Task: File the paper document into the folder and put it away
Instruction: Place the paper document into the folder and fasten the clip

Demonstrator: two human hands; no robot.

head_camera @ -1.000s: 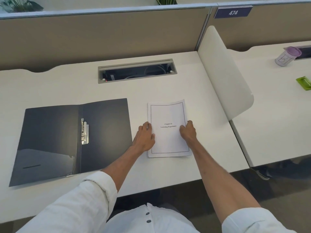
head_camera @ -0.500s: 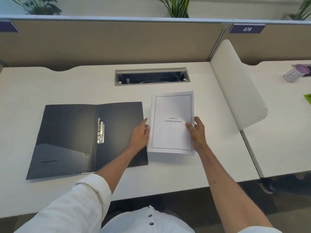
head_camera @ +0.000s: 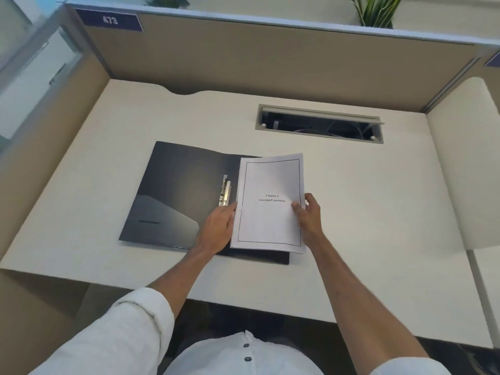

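A dark folder (head_camera: pixel 176 196) lies open on the white desk (head_camera: pixel 365 212), with a metal clip (head_camera: pixel 225 193) along its spine. A white paper document (head_camera: pixel 267 220) with a framed title page is held over the folder's right half, covering most of it. My left hand (head_camera: pixel 217 228) grips the document's left edge just below the clip. My right hand (head_camera: pixel 308 215) grips its right edge, thumb on top of the page.
An open cable tray (head_camera: pixel 319 127) is set into the desk behind the folder. Tan partition walls (head_camera: pixel 270 60) close off the back and left. A white curved divider (head_camera: pixel 465 158) stands at the right. A plant (head_camera: pixel 376 10) sits above the partition.
Both hands lifted the document off the desk and carried it left, from beside the folder to over its right half. The camera view swung left as well.
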